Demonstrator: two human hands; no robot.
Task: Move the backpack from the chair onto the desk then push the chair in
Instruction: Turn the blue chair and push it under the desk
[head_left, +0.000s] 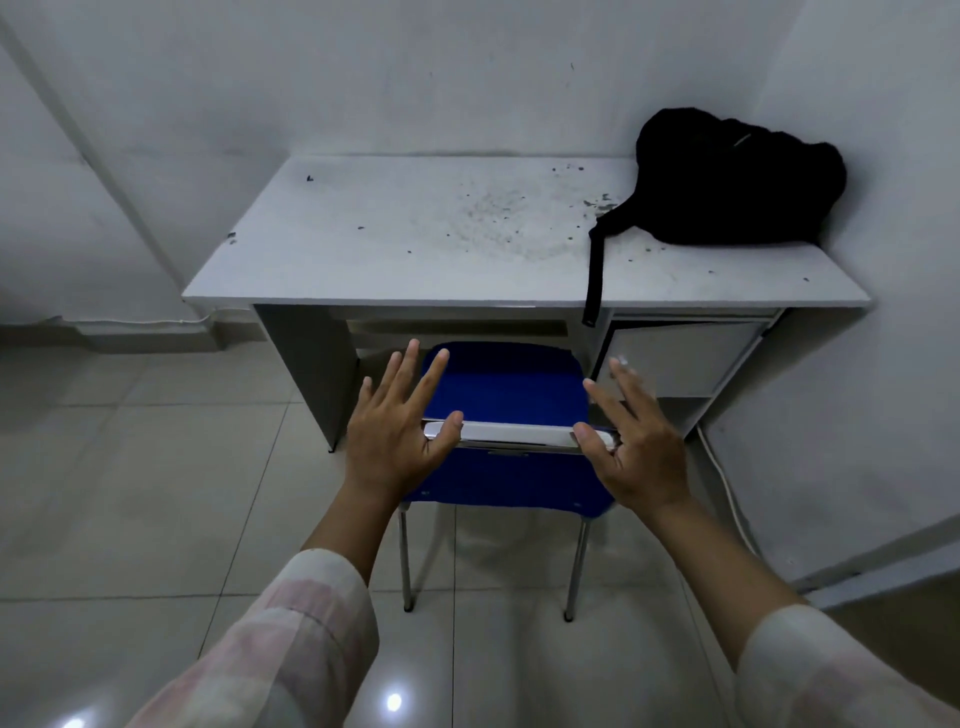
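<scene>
Backpack (737, 182) lies on the worktop (389, 249) at its far right corner against the wall, one strap hanging over the front edge; the transfer step looks done. Chair (504, 389) has its blue seat partly under the worktop, its backrest top rail and rear legs outside. Left hand (400, 431) and right hand (634, 447) are spread wide, gripping nothing, thumbs at the rail; pushing-in seems nearly finished.

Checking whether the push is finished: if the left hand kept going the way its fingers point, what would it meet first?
Probably the desk edge above the blue chair; the left hand is open, fingers aimed up and forward over the seat. Depth is unclear.
</scene>
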